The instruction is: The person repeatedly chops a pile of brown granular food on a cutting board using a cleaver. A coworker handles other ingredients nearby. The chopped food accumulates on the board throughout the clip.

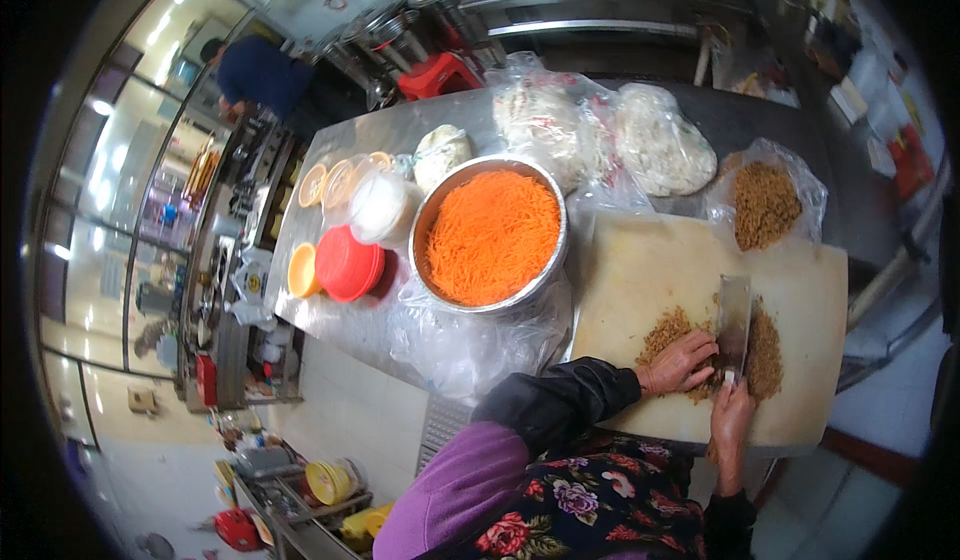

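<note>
My right hand (731,414) is closed around the handle of a cleaver (734,324), whose broad blade stands on edge on a pale cutting board (645,260). To the blade's left, my left hand (681,363) rests on a pile of finely chopped brown food (666,330), fingers bent near the blade; whether it grips any of the food cannot be told. More chopped brown food (765,354) lies to the right of the blade. At the board's far edge is an opened clear plastic bag holding brown crumbly food (765,204).
A round metal basin (562,252) of shredded carrot (495,237) stands left of the board. Bags of pale dough-like food (664,140) lie behind. Red bowls (349,262), an orange bowl (304,270) and a white tub (384,207) stand farther left. A person (262,76) works at the back left.
</note>
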Available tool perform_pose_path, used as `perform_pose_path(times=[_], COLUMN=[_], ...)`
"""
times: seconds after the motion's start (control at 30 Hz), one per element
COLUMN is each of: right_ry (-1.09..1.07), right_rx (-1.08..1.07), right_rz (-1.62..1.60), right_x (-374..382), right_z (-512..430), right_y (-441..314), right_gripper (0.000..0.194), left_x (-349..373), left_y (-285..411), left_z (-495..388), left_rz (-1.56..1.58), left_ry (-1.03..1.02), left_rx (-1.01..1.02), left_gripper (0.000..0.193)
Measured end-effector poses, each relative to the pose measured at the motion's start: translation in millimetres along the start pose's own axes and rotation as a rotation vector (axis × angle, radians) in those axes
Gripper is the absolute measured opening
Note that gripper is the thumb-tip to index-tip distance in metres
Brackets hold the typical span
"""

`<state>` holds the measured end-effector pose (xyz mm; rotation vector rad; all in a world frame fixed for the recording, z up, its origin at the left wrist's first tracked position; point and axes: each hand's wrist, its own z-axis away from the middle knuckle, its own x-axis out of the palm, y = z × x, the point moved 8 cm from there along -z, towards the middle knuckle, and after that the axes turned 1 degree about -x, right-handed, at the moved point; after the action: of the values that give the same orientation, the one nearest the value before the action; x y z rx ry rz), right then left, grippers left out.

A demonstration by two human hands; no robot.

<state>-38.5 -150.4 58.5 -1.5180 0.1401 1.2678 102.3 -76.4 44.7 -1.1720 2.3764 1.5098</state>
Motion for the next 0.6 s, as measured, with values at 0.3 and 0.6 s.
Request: perform_pose_path(times=[0.3,0.6], right_ry=[-0.172,-0.018], right_rx=[0.048,-0.069], right_rz=[0.209,0.145], right_x=[-6,9], right_z=[33,-8], right_y=[2,-7], right_gripper=[0.025,0.026], left_x=[7,11], left_y=[-3,-3], left_z=[3,0], left_rz=[0.008,-0.021], left_ry=[-0.129,-0.089], left_rx=[0.072,0.075], left_gripper=[0.014,0.014])
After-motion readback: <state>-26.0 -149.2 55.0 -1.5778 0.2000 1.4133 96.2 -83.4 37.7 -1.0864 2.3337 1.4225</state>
